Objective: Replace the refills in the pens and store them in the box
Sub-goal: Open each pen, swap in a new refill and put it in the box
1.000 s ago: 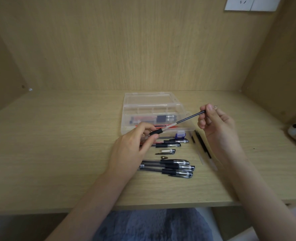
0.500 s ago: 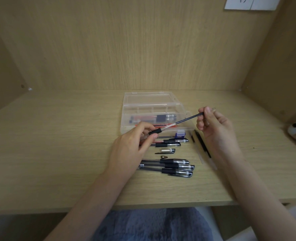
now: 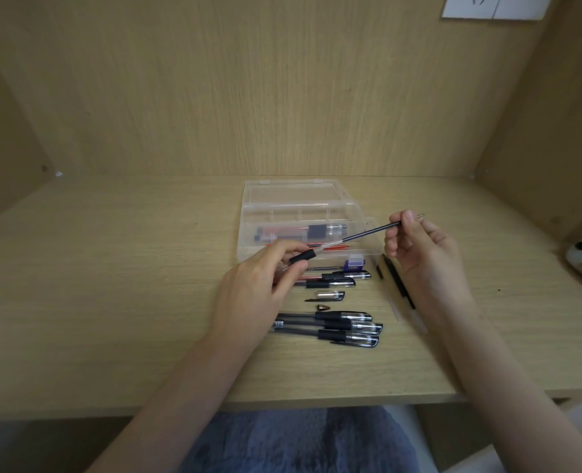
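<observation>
Though near box [image 3: 245, 213] rim, hands [image 3: 259, 288] [image 3: 422, 254] above desk [image 3: 112, 302]

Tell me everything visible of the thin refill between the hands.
The thin dark refill looks like a plastic tube, dark along its upper length and clear near its lower end, with a silvery tip. It slants up to the right, in the air near the clear plastic box. The right hand pinches it near the tip; its lower end enters the black-gripped pen barrel held by the left hand.
</observation>
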{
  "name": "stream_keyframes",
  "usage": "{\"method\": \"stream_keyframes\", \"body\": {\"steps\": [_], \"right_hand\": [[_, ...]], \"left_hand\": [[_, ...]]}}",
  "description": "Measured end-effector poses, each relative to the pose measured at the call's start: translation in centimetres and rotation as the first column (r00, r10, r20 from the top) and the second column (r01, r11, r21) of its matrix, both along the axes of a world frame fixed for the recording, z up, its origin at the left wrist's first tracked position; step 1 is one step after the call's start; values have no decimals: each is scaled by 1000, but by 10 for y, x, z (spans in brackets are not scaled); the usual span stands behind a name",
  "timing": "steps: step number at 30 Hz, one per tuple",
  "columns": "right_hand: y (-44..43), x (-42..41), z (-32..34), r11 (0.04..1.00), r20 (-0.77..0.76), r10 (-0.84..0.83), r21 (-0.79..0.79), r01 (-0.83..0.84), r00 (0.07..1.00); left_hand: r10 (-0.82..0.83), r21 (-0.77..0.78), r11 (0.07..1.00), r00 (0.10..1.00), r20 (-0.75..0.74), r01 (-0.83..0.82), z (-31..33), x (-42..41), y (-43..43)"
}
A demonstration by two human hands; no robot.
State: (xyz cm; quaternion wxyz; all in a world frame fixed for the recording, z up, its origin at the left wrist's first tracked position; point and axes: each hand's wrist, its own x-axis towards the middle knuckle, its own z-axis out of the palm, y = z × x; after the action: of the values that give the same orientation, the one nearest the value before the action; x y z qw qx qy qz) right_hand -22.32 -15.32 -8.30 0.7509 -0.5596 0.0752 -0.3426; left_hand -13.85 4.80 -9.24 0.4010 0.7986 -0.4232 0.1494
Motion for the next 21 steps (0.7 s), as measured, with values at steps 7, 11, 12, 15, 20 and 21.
{"method": "stream_keyframes", "body": {"steps": [7,11,12,15,20,21], "right_hand": [[1,-2,0,1000,30,15,-7,-15,999],[3,-4,1,1000,31,14,-19,-14,999],[4,-4,2,1000,34,13,-19,-13,999],[5,-5,3,999,31,12,-31,-11,999],[6,-6,4,999,4,25,-41,-25,1000],[8,-6,4,998,-11,42,-42,-43,999]], "left_hand": [[-2,7,1000,999,33,2,0,-1,1],[10,16,1000,999,34,-11,0,-1,1],[15,16,1000,999,35,-15,0,-1,1],[12,16,1000,1000,27,-12,-1,0,0],[-22,18,1000,1000,16,22,-3,2,0],[-37,22,999,999,13,37,-3,2,0]]}}
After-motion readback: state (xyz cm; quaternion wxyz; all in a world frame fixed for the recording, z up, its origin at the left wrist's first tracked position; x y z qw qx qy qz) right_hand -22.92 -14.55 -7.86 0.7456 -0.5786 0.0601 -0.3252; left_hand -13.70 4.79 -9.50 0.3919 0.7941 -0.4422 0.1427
